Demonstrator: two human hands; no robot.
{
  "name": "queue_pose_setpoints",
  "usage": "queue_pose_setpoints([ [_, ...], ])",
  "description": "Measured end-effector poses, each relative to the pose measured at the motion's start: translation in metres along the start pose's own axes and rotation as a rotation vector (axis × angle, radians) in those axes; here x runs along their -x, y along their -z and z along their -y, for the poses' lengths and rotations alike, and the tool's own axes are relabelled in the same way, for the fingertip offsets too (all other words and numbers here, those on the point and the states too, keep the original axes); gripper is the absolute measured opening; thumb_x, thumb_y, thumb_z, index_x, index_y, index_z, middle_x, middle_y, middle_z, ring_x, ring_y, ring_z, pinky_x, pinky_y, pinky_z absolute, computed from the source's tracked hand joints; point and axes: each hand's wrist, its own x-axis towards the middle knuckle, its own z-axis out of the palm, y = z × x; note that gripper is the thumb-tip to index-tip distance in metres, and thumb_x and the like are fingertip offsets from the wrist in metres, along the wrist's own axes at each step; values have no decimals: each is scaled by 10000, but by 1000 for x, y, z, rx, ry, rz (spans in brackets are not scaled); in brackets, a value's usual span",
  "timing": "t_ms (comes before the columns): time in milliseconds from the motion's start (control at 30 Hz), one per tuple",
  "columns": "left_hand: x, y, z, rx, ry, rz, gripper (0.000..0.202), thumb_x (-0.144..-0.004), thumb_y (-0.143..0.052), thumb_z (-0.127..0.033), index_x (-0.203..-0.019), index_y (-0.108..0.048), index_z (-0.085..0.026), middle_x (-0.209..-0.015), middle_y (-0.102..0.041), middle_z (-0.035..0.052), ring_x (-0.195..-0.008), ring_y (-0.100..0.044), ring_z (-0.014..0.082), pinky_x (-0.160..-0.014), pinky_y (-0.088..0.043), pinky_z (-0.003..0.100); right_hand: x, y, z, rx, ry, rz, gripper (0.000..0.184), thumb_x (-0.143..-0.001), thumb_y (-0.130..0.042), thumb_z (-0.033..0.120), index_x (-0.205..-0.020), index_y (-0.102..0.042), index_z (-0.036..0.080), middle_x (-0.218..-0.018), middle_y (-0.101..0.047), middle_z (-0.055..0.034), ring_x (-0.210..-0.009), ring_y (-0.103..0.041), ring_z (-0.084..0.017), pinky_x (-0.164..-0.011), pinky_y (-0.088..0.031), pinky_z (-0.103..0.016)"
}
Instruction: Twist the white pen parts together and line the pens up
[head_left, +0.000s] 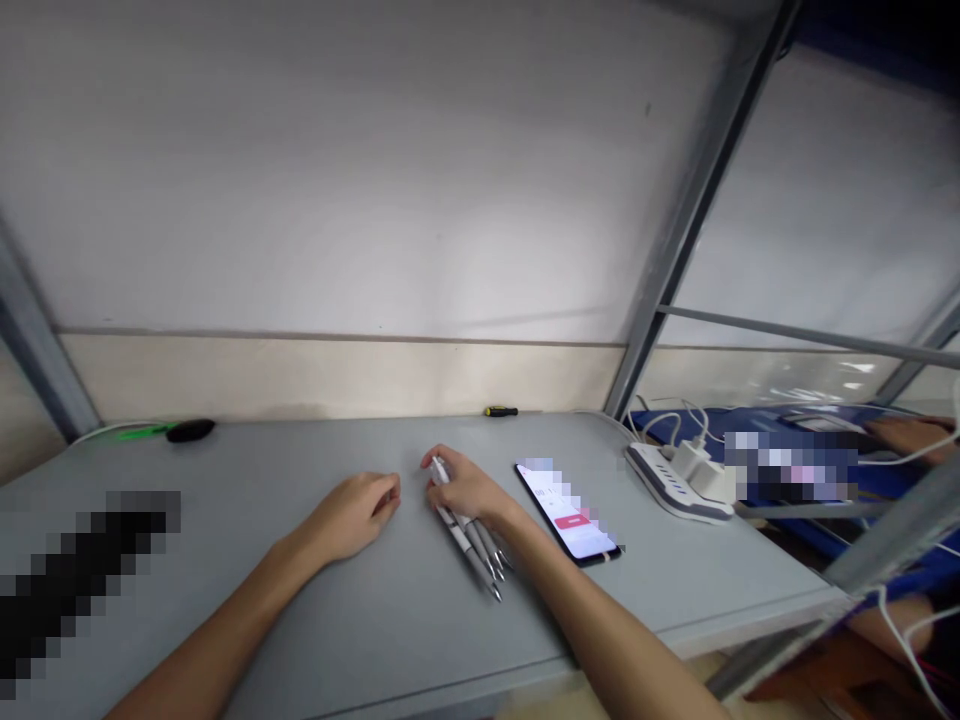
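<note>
Several white-and-grey pens with silver tips lie bunched on the grey desk, their tips pointing toward the front edge. My right hand is closed around their upper ends, its thumb and index finger at the end of a white one. Part of the bunch is hidden beneath this hand and wrist. To the left, my left hand rests on the desk with its fingers curled in, apart from the pens, and nothing shows in it. A phone with a lit screen lies just right of my right forearm.
A power strip with white plugs sits at the desk's right end. By the wall are a black-and-yellow screwdriver and a black object near something green. Metal posts frame the desk. Another person's hand is at the far right.
</note>
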Motion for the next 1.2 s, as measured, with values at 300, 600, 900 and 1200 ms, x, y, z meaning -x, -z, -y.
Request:
queue_pose_setpoints([
  [300, 0, -1, -5, 97, -13, -15, 225, -878, -406, -300, -679, -443, -201, -622, -501, -32, -566, -440, 120, -573, -311, 245, -9, -4, 0, -533, -26, -133, 566, -563, -514, 147, -1108, -431, 277, -771, -509, 64, -497, -450, -83, -465, -360, -210],
  [600, -2, -3, -23, 406, 64, -39, 365, -925, -339, -450, -773, -540, -187, -714, -569, -20, -675, -513, 136, -647, -390, 252, -13, -13, 3, -763, 101, -319, 529, -559, -550, 108, -1057, -450, 255, -757, -498, 70, -499, -469, -77, -455, -369, -203],
  [900, 0, -7, -36, 809, 22, 59, 425, -777, -648, -378, -1145, -579, -177, -1158, -636, 89, -1036, -579, 222, -925, -433, 343, -12, -24, 12, -611, 428, -438, 382, -669, -569, 129, -1013, -447, 244, -866, -502, 43, -682, -619, -117, -660, -505, -272],
  [1200, -1, -24, -42, 1119, 130, 70, 572, -631, -724, -141, -1165, -521, -170, -1112, -645, 64, -1045, -591, 233, -880, -494, 337, 12, -35, 27, -55, 750, -476, 430, -697, -526, 66, -1096, -485, 223, -977, -549, -31, -805, -603, -149, -783, -483, -309],
])
